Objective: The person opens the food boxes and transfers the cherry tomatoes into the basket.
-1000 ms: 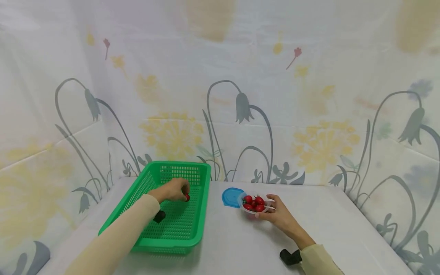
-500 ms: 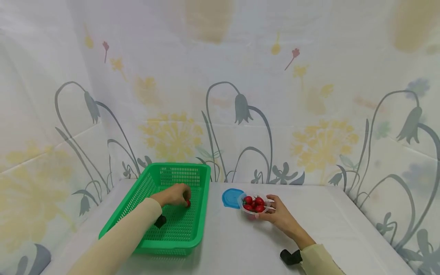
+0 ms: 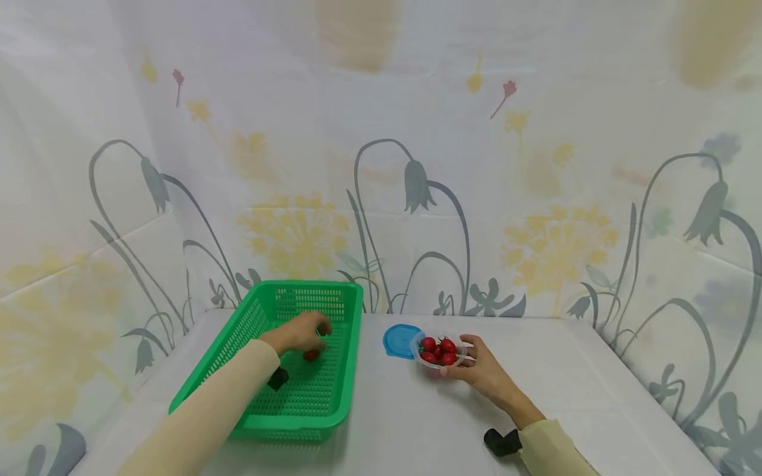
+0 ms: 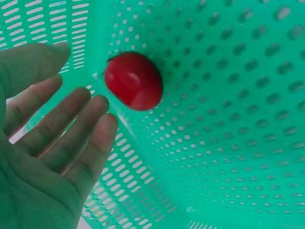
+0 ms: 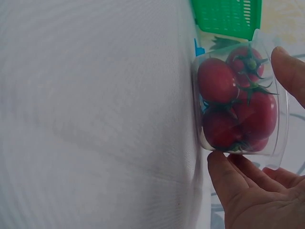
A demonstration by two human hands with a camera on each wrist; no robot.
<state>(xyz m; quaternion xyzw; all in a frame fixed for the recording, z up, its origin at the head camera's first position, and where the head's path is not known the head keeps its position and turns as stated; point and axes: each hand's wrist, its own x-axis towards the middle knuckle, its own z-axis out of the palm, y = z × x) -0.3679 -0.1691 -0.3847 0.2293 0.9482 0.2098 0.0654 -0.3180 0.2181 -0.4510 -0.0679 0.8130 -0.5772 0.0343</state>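
A single red cherry tomato (image 4: 133, 81) lies on the floor of the green perforated basket (image 3: 350, 370). Beside it, inside the basket, is my left hand (image 3: 302, 330); its fingers are spread apart and hold nothing in the left wrist view. To the right on the table, my right hand (image 3: 485, 373) grips a small clear plastic container (image 5: 281, 148), thumb on one side and fingers on the other. Several red tomatoes (image 5: 221, 129) with green stems fill the container.
A blue lid (image 3: 395, 340) lies flat on the white table (image 3: 405, 423), between basket and container and partly behind the container. Behind the table hangs a flower-printed cloth (image 3: 381, 218). The basket's raised walls surround the left hand.
The left hand had the tomato at its fingertips, lowered it toward the basket floor and let go of it. The right hand and the container stay in place.
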